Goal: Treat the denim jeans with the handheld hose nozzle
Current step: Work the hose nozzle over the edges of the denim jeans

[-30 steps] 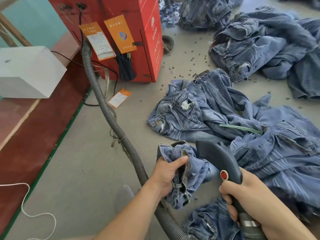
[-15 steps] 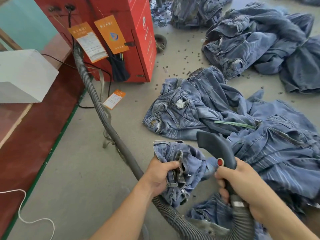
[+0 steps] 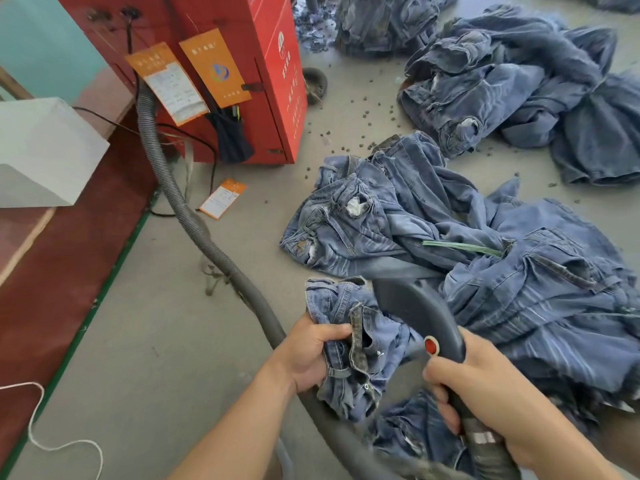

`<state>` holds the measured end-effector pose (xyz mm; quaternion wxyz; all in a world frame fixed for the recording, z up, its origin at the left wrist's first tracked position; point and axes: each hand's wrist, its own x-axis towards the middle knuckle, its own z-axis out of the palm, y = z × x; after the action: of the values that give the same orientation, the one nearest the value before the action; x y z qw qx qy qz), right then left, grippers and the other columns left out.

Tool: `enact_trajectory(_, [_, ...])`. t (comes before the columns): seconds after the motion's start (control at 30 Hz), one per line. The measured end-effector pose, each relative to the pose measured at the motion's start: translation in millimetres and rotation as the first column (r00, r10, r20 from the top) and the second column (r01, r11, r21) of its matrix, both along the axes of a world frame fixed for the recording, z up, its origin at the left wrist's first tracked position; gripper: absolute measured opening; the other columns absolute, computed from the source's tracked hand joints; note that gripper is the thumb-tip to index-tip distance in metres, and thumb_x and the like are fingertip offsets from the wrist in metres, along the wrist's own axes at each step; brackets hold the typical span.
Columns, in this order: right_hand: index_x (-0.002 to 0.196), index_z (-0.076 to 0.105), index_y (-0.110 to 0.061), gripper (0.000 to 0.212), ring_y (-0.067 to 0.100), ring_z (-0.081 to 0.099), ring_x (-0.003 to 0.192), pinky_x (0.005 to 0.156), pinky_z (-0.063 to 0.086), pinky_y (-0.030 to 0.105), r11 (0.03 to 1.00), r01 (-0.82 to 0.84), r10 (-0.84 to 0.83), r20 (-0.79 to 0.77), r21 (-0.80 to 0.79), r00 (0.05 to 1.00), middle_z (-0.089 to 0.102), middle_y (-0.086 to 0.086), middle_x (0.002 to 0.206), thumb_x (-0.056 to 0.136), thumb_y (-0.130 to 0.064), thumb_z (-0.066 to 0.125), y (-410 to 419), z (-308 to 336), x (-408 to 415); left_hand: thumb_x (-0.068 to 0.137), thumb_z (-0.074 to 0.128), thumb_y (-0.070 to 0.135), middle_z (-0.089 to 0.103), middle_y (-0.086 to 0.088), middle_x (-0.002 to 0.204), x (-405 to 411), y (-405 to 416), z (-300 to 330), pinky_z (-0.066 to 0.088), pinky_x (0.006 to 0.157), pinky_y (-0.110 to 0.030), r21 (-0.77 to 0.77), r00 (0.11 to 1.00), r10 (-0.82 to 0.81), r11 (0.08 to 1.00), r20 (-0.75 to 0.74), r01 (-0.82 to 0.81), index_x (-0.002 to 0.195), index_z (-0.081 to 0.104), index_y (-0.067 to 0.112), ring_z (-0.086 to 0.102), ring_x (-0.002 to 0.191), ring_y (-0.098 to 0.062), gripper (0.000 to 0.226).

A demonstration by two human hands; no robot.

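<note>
Grey floor [image 3: 145,358] strewn with denim, red machine [image 3: 242,64] upper left. Lower centre: left hand [image 3: 308,351] bunching jeans [image 3: 360,348], right hand [image 3: 485,386] gripping nozzle [image 3: 415,310] just beside them. Likely snag: hose [image 3: 180,199] tugging aim off, or loose denim slipping.
</note>
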<state>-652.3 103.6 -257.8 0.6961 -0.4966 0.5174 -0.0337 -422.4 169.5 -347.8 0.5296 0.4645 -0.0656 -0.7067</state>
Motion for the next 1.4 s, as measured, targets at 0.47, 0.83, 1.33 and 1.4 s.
enact_trajectory(0.47, [0.087, 0.047, -0.011, 0.013, 0.027, 0.047, 0.041, 0.041, 0.037, 0.028, 0.998, -0.032, 0.031, -0.011, -0.055, 0.999, 0.053, 0.014, 0.059, 0.092, -0.010, 0.059, 5, 0, 15, 0.091, 0.060, -0.019, 0.076, -0.019, 0.114, 0, 3, -5, 0.055, 0.101, -0.051, 0.121, 0.927, -0.137, 0.987, 0.349, 0.101, 0.123, 0.063, -0.002, 0.072, 0.109, -0.034, 0.037])
enact_trajectory(0.83, [0.073, 0.054, -0.021, 0.019, 0.026, 0.046, 0.045, 0.044, 0.043, 0.032, 0.992, 0.122, -0.125, 0.066, 0.044, 0.990, 0.053, 0.015, 0.062, 0.081, -0.014, 0.068, -10, -2, 2, 0.099, 0.065, 0.041, 0.071, -0.021, 0.126, 17, 0, 7, 0.045, 0.113, -0.053, 0.009, 0.957, -0.256, 0.966, 0.134, 0.257, 0.125, 0.072, 0.005, 0.065, 0.121, -0.038, 0.046])
enact_trajectory(1.33, [0.088, 0.047, -0.009, 0.015, 0.027, 0.046, 0.045, 0.044, 0.039, 0.032, 1.000, 0.017, -0.017, 0.039, -0.004, 0.999, 0.054, 0.016, 0.060, 0.090, -0.003, 0.061, 6, 9, 13, 0.096, 0.054, -0.011, 0.076, -0.002, 0.120, 21, 17, -4, 0.051, 0.108, -0.043, 0.105, 0.786, -0.265, 0.963, 0.559, 0.250, 0.120, 0.069, 0.020, 0.068, 0.119, -0.020, 0.041])
enact_trajectory(1.4, [0.089, 0.048, -0.009, 0.013, 0.027, 0.048, 0.042, 0.043, 0.038, 0.030, 0.997, -0.075, 0.075, 0.015, -0.009, 0.997, 0.055, 0.016, 0.059, 0.089, -0.004, 0.061, 14, 7, 19, 0.097, 0.059, -0.003, 0.077, 0.004, 0.117, 18, 18, -5, 0.053, 0.106, -0.040, 0.087, 0.713, -0.295, 0.946, 0.636, 0.313, 0.114, 0.072, 0.028, 0.069, 0.118, -0.014, 0.037])
